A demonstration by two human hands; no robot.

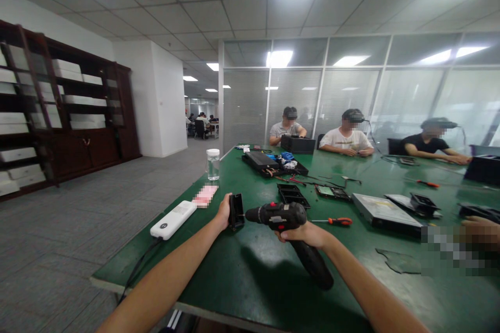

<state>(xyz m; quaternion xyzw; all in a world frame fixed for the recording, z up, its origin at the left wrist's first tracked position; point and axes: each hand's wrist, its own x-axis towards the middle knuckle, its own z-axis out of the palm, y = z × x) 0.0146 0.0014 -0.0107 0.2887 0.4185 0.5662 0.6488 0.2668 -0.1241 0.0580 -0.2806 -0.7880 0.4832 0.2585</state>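
Note:
My left hand [224, 212] grips a small black plastic frame [236, 212] by its left side and holds it upright over the table. In my right hand [304, 234] is a black cordless drill [279, 214], lying sideways with its chuck toward the left. The drill's tip reaches the frame's open side; whether it touches a screw is too small to tell. Behind the drill lies another black plastic frame [294, 196]. An orange-handled screwdriver [339, 221] rests just to the right of the drill.
On the green table [273, 296] are a white power bank [174, 220] with a cable, a clear jar [213, 165], an opened black device [261, 161], a silver disc drive [385, 212] and a glassy shard [398, 261]. Several people sit beyond; a co-worker's hand [480, 231] is at right.

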